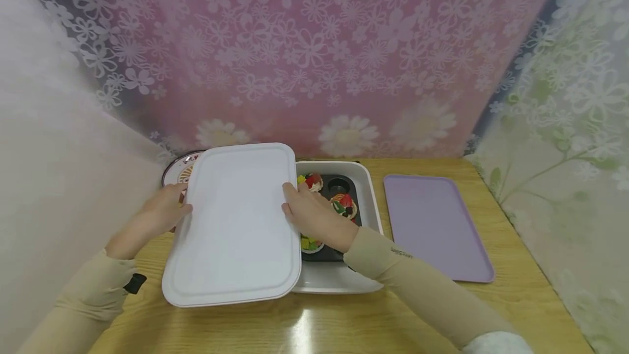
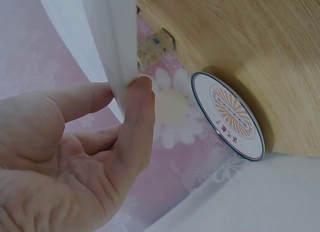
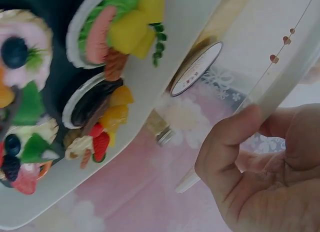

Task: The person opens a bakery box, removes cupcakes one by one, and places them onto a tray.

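Observation:
Both hands hold a flat white lid (image 1: 241, 223) with rounded corners, raised and tilted over the table's left part. My left hand (image 1: 162, 209) pinches its left edge between thumb and fingers, as the left wrist view shows up close. At the opposite edge my right hand (image 1: 314, 214) grips it the same way, thumb on top. Under the right forearm stands a white box (image 1: 373, 201), partly covered by the lid. Inside lies a dark muffin tin (image 1: 324, 256) with several fruit-topped tarts (image 1: 344, 206) in its cups; some are hidden by the lid and arm.
A lilac tray (image 1: 437, 228) lies on the wooden table (image 1: 373, 321) to the right. Behind the lid at the left, a round patterned plate (image 2: 230, 117) rests near the wall. A small patterned container (image 2: 157, 47) stands at the back. Floral cloth (image 1: 319, 59) surrounds the table.

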Motion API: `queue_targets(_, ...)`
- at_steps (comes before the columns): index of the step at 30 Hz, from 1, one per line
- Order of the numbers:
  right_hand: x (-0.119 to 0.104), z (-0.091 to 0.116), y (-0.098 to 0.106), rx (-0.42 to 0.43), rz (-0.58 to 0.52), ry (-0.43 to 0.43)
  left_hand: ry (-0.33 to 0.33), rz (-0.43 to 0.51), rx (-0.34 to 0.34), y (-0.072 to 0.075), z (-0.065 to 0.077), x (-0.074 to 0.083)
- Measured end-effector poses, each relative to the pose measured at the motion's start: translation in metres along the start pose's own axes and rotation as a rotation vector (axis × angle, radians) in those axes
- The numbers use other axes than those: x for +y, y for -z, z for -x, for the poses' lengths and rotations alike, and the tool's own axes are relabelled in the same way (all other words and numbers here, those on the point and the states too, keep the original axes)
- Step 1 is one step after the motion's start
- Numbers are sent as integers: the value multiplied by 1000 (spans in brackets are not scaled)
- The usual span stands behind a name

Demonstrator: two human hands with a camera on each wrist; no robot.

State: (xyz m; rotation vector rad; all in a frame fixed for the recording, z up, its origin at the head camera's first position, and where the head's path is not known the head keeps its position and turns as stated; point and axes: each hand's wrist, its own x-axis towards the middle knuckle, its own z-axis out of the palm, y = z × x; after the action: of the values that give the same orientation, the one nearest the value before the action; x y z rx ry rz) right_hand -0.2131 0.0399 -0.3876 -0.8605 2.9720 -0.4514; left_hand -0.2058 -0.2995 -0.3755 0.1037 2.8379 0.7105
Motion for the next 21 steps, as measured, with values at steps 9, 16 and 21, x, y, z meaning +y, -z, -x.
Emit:
queue_targets(9,-18,-5,-5,-80,-32,-10,33,-17,-8,9,11,-14)
queue_targets(16,-25,-12,-11,-153,-88,-8,22,-50,20,10,18,-24)
queue_targets(21,-27,-17,-14,-163,-60,33,52,-25,10,11,22,-31)
